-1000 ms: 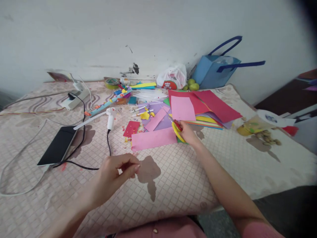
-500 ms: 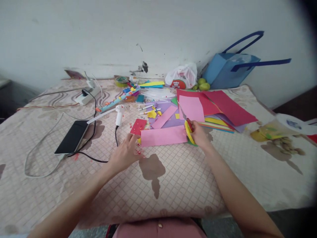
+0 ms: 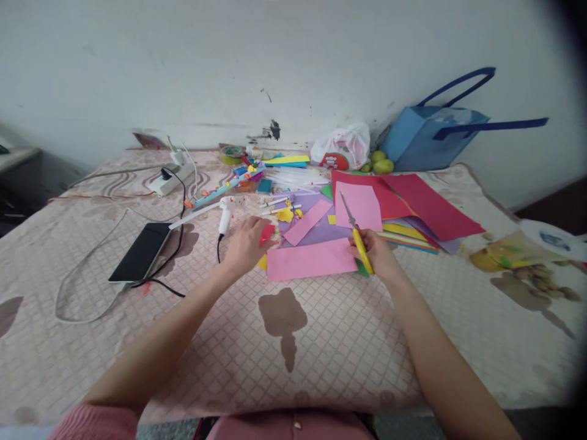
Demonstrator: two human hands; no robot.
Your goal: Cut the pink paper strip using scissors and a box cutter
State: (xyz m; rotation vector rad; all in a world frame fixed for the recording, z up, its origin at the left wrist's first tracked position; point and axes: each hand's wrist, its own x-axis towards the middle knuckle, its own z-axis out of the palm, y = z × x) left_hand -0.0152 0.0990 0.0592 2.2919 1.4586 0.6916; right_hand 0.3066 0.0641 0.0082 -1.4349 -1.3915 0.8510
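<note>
My left hand (image 3: 247,243) is low over a small red paper piece (image 3: 267,233), covering most of it. Its fingers look bent and apart, with some red showing between fingers and thumb. In my right hand (image 3: 375,252) is a pair of scissors (image 3: 359,241) with yellow handles, blades pointing up and away. The fingertips of that hand meet the right end of a long pink paper strip (image 3: 312,259). This strip lies flat between the two hands. Beyond it, a narrower pink strip (image 3: 307,222) rests on purple paper (image 3: 321,231).
A white glue gun (image 3: 224,215) lies left of my left hand, near a black-screened phone (image 3: 140,252) and cables. Red sheets (image 3: 435,205) and a pink sheet (image 3: 358,208) lie on the right. Behind them stand a blue bag (image 3: 419,140) and a plastic bag (image 3: 343,146).
My left hand has moved forward from the left end of the pink strip onto the red paper. The scissors have turned slightly in my right hand. The whole view has shifted a little.
</note>
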